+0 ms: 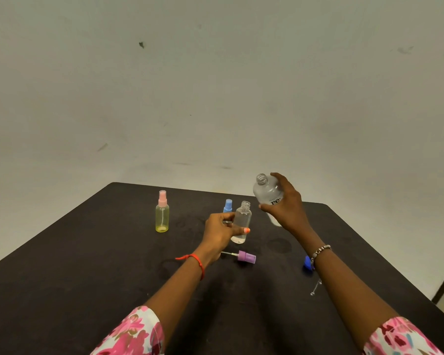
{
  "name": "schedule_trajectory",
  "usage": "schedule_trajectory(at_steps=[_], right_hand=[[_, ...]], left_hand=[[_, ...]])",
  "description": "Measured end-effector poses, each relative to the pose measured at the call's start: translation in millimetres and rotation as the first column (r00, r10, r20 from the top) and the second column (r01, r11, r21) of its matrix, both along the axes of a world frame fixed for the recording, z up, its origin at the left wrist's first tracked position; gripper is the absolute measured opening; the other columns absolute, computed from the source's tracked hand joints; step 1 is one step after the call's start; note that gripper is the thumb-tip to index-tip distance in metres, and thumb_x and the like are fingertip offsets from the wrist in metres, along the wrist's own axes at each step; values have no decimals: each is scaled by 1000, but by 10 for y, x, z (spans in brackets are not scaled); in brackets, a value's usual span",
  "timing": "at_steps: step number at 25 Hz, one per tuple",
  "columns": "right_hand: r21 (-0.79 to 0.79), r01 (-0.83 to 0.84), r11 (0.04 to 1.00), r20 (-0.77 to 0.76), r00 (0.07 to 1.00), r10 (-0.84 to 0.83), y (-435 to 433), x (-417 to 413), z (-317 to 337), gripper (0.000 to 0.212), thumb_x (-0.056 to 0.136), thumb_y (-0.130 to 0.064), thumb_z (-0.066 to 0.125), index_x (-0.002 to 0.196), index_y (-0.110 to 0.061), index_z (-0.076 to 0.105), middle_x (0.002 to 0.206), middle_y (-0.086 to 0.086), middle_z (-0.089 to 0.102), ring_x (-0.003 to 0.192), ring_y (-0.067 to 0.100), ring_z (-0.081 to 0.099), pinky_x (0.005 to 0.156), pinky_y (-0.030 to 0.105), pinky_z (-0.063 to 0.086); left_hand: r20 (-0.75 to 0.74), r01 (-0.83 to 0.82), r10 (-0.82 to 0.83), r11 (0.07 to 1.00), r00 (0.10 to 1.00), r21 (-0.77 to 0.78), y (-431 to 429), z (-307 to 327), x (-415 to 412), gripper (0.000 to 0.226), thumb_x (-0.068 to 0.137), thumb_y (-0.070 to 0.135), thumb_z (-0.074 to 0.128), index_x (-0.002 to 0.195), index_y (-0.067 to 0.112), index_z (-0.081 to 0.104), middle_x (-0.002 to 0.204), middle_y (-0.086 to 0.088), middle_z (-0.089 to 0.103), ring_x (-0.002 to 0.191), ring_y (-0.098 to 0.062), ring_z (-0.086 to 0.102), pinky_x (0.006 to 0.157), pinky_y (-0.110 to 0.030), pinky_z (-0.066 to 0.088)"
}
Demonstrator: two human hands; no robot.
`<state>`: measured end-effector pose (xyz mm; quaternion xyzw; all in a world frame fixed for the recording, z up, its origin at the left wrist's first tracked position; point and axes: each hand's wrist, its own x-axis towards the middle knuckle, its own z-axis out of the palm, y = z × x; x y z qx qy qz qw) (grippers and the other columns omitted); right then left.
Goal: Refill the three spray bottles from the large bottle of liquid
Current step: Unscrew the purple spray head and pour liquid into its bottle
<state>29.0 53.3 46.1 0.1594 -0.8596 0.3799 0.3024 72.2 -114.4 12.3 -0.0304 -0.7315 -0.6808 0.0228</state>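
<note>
My left hand point(219, 233) holds a small clear spray bottle point(242, 221) upright just above the table, its neck open and a little liquid at its bottom. The purple spray head point(246, 257) with its tube lies on the table below it. My right hand point(286, 204) grips the large clear bottle point(267, 192), uncapped and lifted to the right of the small bottle, tilted slightly left. A yellow spray bottle with a pink head point(162, 212) stands at the left. Behind my left hand stands a bottle with a blue head point(227, 206), mostly hidden.
A blue cap point(307, 263) lies on the dark table point(87, 265) beside my right wrist. The table's far edge meets a pale wall; its right edge runs close to my right arm.
</note>
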Motion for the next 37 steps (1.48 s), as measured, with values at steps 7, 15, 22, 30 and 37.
schedule_trajectory(at_steps=[7,15,22,30,37], right_hand=[[-252,77,965,279,960,-4,136,38,-118,66,66,-4,78,122,-7,44,121,13,55,104,22,53,86,30,43],[-243,164,956,416,908,-50,225,9,-290,71,65,-3,79,126,-7,42,131,15,50,120,30,47,96,37,41],[34,188,982,-201,963,-178,-52,133,-271,52,73,-11,74,119,-15,50,124,12,44,114,21,40,98,39,36],[409,-307,860,630,776,-23,-243,140,-591,40,79,-16,69,116,-6,58,116,10,60,104,19,57,84,22,44],[121,-109,987,372,927,57,-189,230,-283,17,80,-13,67,93,-2,67,83,7,64,74,13,57,58,10,42]], left_hand=[[-12,-17,17,1000,1000,-10,2,12,-38,53,71,4,74,121,6,58,122,-13,62,112,-24,58,95,-33,46],[-6,-28,28,1000,1000,3,-15,5,-36,53,71,3,73,121,6,57,124,-12,61,115,-26,56,97,-34,45],[-5,-53,53,999,999,8,-46,-21,-57,54,69,3,75,120,6,59,119,-11,63,112,-26,58,101,-40,46],[-42,-81,82,996,996,40,-183,-6,-8,50,67,0,76,115,4,62,108,-15,67,95,-20,62,87,-30,49],[-45,-86,88,995,995,43,-228,26,25,48,67,0,76,113,4,62,108,-12,67,99,-22,62,89,-33,50]])
